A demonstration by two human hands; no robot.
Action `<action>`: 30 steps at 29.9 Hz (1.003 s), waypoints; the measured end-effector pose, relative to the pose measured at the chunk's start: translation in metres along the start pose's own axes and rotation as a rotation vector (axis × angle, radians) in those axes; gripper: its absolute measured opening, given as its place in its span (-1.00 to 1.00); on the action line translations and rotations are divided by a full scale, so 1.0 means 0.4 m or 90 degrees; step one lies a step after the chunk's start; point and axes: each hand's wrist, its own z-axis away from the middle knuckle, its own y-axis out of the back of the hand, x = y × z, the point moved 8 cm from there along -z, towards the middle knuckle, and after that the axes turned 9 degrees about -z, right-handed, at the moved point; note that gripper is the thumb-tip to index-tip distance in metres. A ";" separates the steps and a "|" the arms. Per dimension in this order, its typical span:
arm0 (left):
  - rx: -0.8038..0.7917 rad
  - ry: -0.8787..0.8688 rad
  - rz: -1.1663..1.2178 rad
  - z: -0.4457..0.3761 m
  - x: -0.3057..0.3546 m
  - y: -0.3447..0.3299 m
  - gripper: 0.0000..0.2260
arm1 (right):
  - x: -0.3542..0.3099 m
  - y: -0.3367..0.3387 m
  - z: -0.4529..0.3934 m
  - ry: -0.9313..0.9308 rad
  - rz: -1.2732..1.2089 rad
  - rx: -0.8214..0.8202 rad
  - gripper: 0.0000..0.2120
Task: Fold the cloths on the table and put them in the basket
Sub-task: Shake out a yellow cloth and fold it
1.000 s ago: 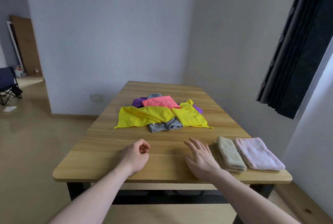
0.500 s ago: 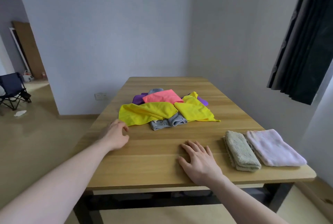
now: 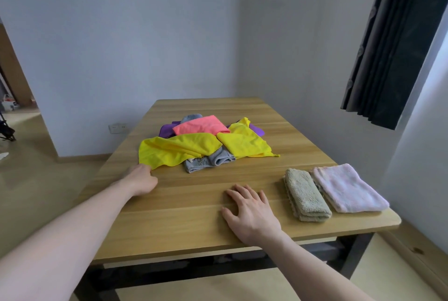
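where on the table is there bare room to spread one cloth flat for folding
Bare wood runs along the table front, between the left hand and right hand. The far end behind the cloth pile is bare too. The right front corner is crowded by the green towel and pink towel.

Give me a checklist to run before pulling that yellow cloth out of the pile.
1. Left hand has hold of the near corner of the yellow cloth: cannot tell, the fingers reach the corner but the grip is hidden.
2. Right hand free: ok, it lies flat on the table, holding nothing.
3. Yellow cloth free to slide: not ok, a second yellow cloth overlaps its far end and a grey cloth lies under it.
4. Bare table in front to fold on: ok.
5. Folded towels out of the way: ok, the green towel and pink towel lie at the right edge.
6. Basket within reach: cannot tell, none in view.
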 end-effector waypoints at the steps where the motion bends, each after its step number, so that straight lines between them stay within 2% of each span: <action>1: 0.003 -0.008 -0.006 0.003 0.006 0.006 -0.65 | 0.001 0.000 -0.001 -0.001 -0.001 -0.001 -0.35; 7: -0.035 -0.052 -0.033 0.021 0.013 0.011 -0.52 | -0.002 0.004 0.002 -0.003 -0.003 -0.005 -0.36; 11: -0.106 -0.009 0.008 0.029 -0.020 -0.025 -0.41 | -0.006 0.005 0.009 -0.004 -0.008 -0.006 -0.37; 13: -0.098 0.000 0.021 0.022 -0.021 -0.028 -0.39 | -0.006 0.009 0.010 -0.007 -0.011 -0.005 -0.37; 15: -0.071 -0.001 -0.008 0.017 -0.020 -0.018 -0.44 | -0.008 0.009 0.009 -0.006 -0.012 -0.007 -0.37; 19: -0.044 -0.040 -0.097 0.030 -0.007 0.009 -0.71 | -0.007 0.009 0.009 -0.004 -0.015 -0.010 -0.37; 22: -0.043 -0.058 -0.117 0.048 -0.003 0.023 -0.70 | -0.007 0.010 0.009 -0.003 -0.016 -0.007 -0.38; 24: 0.014 -0.094 -0.094 0.083 0.030 0.057 -0.74 | -0.008 0.012 0.011 -0.001 -0.019 -0.007 -0.38; 27: 0.203 -0.187 0.019 0.151 0.108 0.143 -0.94 | -0.010 0.020 0.015 0.001 -0.035 0.002 -0.38; 28: 0.237 -0.226 0.070 0.179 0.141 0.167 -0.90 | -0.009 0.023 0.015 0.000 -0.043 0.010 -0.37; 30: 0.241 -0.315 0.137 0.239 0.208 0.196 -0.81 | -0.008 0.031 0.018 -0.006 -0.063 0.027 -0.37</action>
